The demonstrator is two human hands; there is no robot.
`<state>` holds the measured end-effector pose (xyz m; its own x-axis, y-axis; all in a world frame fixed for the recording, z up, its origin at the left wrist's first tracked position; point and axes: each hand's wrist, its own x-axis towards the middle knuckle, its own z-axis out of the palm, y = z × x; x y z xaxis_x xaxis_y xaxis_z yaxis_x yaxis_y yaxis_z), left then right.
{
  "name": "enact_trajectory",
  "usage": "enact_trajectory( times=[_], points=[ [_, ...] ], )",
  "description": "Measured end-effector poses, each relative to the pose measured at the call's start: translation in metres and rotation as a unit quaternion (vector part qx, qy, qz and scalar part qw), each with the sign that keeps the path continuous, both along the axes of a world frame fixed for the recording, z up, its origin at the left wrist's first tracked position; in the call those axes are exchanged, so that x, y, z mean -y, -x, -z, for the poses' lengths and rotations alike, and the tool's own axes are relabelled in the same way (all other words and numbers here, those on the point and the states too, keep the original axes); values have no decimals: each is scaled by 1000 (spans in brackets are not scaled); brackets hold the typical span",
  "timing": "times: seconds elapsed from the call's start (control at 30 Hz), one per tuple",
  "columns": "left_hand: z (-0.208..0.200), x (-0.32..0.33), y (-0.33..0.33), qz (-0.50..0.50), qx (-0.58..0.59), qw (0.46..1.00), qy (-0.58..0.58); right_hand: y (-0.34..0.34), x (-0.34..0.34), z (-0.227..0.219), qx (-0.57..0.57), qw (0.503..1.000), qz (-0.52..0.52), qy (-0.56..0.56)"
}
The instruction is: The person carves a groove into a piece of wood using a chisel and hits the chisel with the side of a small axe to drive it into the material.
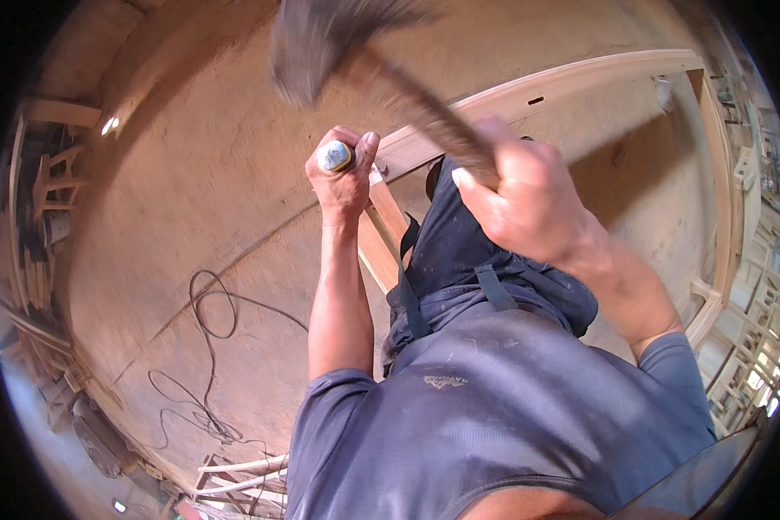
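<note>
Brown floor [191, 199] beneath wooden frame [581, 84]

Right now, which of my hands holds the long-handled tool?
The right hand, gripping its brown handle; the left hand grips a metal-ended tool instead.

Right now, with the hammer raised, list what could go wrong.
The hammer in the right hand might miss the metal-ended tool and strike the left hand, whose bare thumb sits close beside that end. The one-handed grip on the hammer could slip. The cord looped on the floor might be a trip hazard.
</note>
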<state>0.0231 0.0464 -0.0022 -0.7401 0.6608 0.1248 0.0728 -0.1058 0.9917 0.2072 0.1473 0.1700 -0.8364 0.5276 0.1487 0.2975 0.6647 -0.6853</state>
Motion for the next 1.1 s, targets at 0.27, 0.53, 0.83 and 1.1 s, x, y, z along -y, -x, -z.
enact_trajectory(
  times=[0.27,0.53,0.83,1.1],
  points=[
    [0,12,7,-68,-20,997,18,-12,0,25,-69,997,-7,36],
    [-124,78,79,-206,128,949,-203,-59,17,64,63,888,245,383],
    [-34,49,50,-110,46,989,-91,-88,15,110,42,824,310,473],
    [-10,16,39,-210,182,951,-137,-88,-1,119,93,823,303,471]
  ],
)
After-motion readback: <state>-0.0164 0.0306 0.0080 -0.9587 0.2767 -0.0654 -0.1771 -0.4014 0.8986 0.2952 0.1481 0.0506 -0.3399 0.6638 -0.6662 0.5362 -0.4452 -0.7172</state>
